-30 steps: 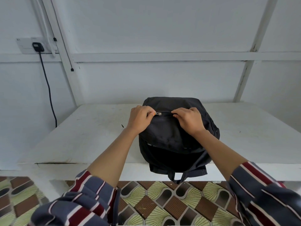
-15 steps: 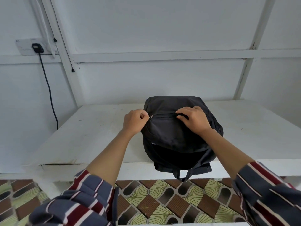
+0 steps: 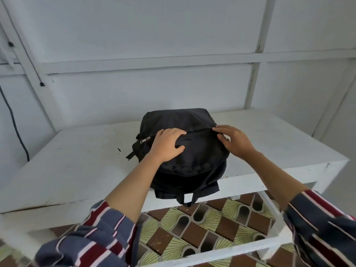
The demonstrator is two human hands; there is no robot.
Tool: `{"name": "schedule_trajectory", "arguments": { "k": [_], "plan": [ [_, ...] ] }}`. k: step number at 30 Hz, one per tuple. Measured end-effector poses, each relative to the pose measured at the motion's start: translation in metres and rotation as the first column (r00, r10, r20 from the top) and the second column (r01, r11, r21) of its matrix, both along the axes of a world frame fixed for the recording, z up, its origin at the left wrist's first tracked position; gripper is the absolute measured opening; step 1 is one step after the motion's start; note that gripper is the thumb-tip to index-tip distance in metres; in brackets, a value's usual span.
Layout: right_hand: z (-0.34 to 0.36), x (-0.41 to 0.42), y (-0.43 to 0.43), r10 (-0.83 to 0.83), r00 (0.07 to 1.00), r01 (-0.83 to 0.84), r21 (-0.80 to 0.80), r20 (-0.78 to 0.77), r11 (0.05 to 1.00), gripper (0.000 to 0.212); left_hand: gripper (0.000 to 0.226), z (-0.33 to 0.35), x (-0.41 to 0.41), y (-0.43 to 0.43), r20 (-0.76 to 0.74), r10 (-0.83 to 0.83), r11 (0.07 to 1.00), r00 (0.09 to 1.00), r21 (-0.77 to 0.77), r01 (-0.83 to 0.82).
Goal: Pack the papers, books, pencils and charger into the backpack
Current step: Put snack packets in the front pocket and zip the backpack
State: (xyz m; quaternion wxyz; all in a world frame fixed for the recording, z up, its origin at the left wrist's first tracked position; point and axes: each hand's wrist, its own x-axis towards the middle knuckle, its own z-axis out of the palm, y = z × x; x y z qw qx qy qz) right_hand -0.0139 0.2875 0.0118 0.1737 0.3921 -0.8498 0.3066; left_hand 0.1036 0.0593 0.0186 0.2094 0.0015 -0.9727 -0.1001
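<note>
The black backpack (image 3: 192,120) lies on the white surface (image 3: 77,160), directly under both sets of fingers, its lower end reaching the near edge. The left hand (image 3: 167,145) rests palm-down on the bag's upper front. Its fingers (image 3: 173,132) are loosely bent and spread over the fabric with their tips at the zipper line (image 3: 200,132), and the thumb lies on the cloth just below them. They press on the cloth and close round nothing. The right hand (image 3: 238,144) sits at the bag's right shoulder, its fingers (image 3: 219,129) nearly straight and relaxed. The tips touch the fabric at the right end of that same zipper line, again with nothing held. The metal zip pull (image 3: 145,140) lies free just left of the left fingers, at the far left end of the zipper, which looks drawn closed across the width between the two hands. Below and left of the left fingers a short side strap (image 3: 132,154) trails onto the surface. Nearer the body than both hands, a dark strap loop (image 3: 187,199) hangs over the surface's front edge. Striped sleeves (image 3: 100,234) cover both upper forearms, patterned floor tiles (image 3: 202,228) show beneath, and a dark cable (image 3: 14,122) runs down the wall well left of the left fingers.
</note>
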Motion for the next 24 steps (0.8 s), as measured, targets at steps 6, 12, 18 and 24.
{"name": "schedule_trajectory", "arguments": {
  "k": [6, 12, 18, 24],
  "plan": [
    [-0.003, -0.018, 0.027, -0.056, 0.986, 0.062, -0.035, 0.158, 0.997, 0.033, 0.048, 0.005, -0.016, 0.040, -0.081, 0.007, 1.000, 0.997, -0.015, -0.008],
    [-0.014, -0.035, 0.021, -0.018, 0.924, -0.006, 0.062, 0.382, 0.998, 0.039, 0.058, -0.005, -0.026, 0.067, 0.007, 0.022, 1.000, 1.000, -0.016, -0.021],
    [-0.021, -0.035, 0.006, 0.013, 0.867, 0.011, -0.045, 0.499, 0.999, 0.040, 0.057, -0.005, -0.022, 0.073, 0.028, 0.053, 0.999, 0.998, -0.002, -0.053],
    [-0.022, -0.039, 0.000, -0.033, 0.832, 0.080, -0.061, 0.554, 0.995, 0.041, 0.060, -0.004, -0.018, 0.076, 0.090, 0.072, 0.997, 0.993, -0.004, -0.072]
  ]
}}
